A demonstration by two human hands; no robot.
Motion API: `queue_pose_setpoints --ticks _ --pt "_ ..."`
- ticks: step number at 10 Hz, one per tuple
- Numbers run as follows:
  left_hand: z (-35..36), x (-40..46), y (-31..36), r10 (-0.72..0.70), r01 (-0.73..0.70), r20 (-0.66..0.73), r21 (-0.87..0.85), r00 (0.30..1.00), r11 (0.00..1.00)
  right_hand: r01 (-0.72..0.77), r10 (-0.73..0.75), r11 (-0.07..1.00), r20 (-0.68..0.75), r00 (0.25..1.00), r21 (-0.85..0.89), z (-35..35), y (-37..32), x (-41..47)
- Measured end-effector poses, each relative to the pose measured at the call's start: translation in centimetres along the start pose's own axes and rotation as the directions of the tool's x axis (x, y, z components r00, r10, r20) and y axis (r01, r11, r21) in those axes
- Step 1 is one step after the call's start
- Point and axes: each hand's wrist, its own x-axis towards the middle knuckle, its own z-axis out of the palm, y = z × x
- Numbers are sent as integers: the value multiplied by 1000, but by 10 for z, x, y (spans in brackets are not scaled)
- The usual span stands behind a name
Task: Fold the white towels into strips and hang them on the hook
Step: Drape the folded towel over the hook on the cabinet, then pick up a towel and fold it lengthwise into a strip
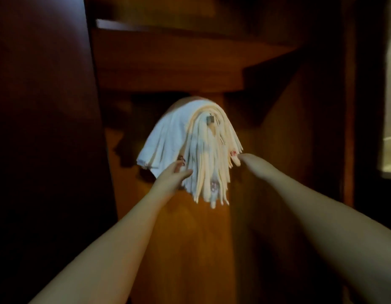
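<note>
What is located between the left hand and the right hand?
In the head view, the hanging towels on the hook lie between the left hand and the right hand.

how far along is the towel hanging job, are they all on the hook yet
Looks nearly done: a thick bundle of folded towels already drapes over the metal hook on the wooden panel. In hand: the left hand touches the bundle's lower left edge, and the right hand holds the right side, apparently straightening it. No unfolded towels show, so I cannot tell what remains.
</note>
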Motion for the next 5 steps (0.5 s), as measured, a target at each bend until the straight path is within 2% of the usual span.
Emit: queue_pose_setpoints --ticks 1,2,3,4,5 --pt "25 -57 4 12 -24 82 151 997 988 -7 -7 956 -46 999 -294 -1 12 -66" --pt "49 -75 1 18 -52 189 176 982 983 -49 16 889 -77 997 -454 -11 34 -129" --pt "93 -106 -18 23 -71 291 156 956 985 -87 69 829 -54 996 -552 -31 73 -188" --pt "153 -134 -42 -67 1 407 158 911 987 -193 192 760 -70 979 -621 -57 122 -241" --pt "216 -173 -71 -134 19 551 209 824 978 -322 312 725 -126 942 -609 -82 178 -292"
